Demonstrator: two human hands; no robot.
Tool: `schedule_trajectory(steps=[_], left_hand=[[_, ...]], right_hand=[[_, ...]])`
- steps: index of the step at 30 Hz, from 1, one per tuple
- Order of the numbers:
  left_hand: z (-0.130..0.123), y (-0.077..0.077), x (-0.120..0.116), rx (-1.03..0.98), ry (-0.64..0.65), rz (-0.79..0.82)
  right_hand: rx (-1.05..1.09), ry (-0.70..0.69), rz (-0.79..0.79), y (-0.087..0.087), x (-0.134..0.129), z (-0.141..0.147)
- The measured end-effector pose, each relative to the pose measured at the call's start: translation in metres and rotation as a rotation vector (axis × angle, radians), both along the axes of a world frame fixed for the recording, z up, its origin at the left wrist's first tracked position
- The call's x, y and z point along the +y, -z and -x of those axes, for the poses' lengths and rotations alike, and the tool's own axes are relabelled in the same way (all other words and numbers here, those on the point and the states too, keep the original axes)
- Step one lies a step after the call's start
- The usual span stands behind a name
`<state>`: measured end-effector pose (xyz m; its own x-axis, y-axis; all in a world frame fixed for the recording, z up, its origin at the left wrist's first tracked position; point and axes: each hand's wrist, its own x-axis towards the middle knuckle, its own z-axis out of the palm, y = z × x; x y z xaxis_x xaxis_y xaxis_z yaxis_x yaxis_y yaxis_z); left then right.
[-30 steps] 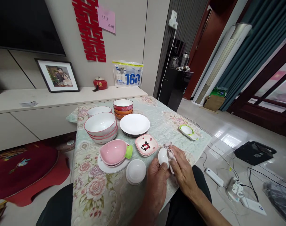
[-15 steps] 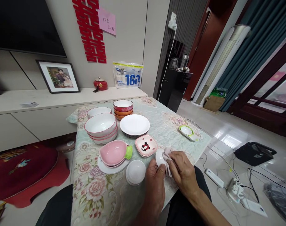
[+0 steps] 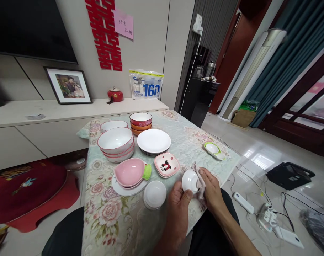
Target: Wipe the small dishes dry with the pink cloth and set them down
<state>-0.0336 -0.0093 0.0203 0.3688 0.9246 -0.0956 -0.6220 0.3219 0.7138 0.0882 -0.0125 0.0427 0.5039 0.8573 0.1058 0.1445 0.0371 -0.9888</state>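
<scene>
Two bare hands are working together just above the near edge of a table covered with a pale green quilted floral cloth [image 3: 178, 133]. The left hand [image 3: 179, 208] is gripping a small round white ceramic cup [image 3: 190, 180], its thumb lying along the near rim and its other fingers curling out of sight beneath, so I cannot tell how they are lying. The right hand [image 3: 212, 188] is pressing a crumpled pinkish-grey rag [image 3: 200, 177] against the right side of that cup, its fingers bent and held close together over the fabric. The cup is hovering above the table's near right part, just to the right of a white overturned ceramic bowl [image 3: 154, 194] and near a square pink dish printed with a black cat [image 3: 166, 164]. Further left, a pink leaf-handled bowl [image 3: 129, 172] is sitting on a white plate. Behind these, a stack of red-rimmed white bowls [image 3: 115, 142] is standing beside a flat white plate [image 3: 153, 140], with red and orange bowls [image 3: 141, 121] stacked at the far end. A small green-edged white dish [image 3: 212, 148] is lying well apart, towards the right edge.
</scene>
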Motion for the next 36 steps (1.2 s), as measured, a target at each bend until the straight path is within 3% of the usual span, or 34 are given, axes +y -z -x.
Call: schedule_trajectory(steps=[3, 5, 8, 12, 15, 20, 23, 28, 31, 36], left_hand=[[0.003, -0.012, 0.003, -0.131, 0.056, 0.075], [0.004, -0.018, 0.005, -0.166, 0.083, 0.113], [0.004, -0.02, 0.006, -0.149, 0.096, 0.135], [0.003, -0.02, 0.011, -0.052, 0.118, 0.144], [0.003, -0.022, 0.013, -0.067, 0.196, 0.118], [0.0, -0.029, 0.011, -0.236, 0.219, 0.119], [0.001, -0.028, 0.013, -0.25, 0.177, 0.101], [0.01, -0.019, 0.019, -0.222, 0.2, 0.181], [0.013, -0.017, 0.02, -0.221, 0.24, 0.221], [0.009, -0.022, 0.016, -0.16, 0.253, 0.115]], right_hand=[[0.443, -0.15, 0.066, -0.002, -0.005, 0.001], [0.577, -0.25, 0.081, -0.005, -0.008, -0.001], [0.633, -0.302, 0.088, -0.007, -0.011, -0.007], [0.595, -0.271, 0.085, -0.008, -0.014, -0.016], [0.387, -0.249, 0.065, -0.012, -0.016, -0.017], [-0.446, -0.212, -0.143, -0.019, -0.02, -0.007], [-0.739, -0.308, -0.265, -0.021, -0.02, -0.003], [-0.957, -0.539, -0.273, -0.016, -0.02, -0.017], [-1.06, -0.553, -0.271, -0.014, -0.021, -0.023], [-0.98, -0.51, -0.24, -0.02, -0.024, -0.014]])
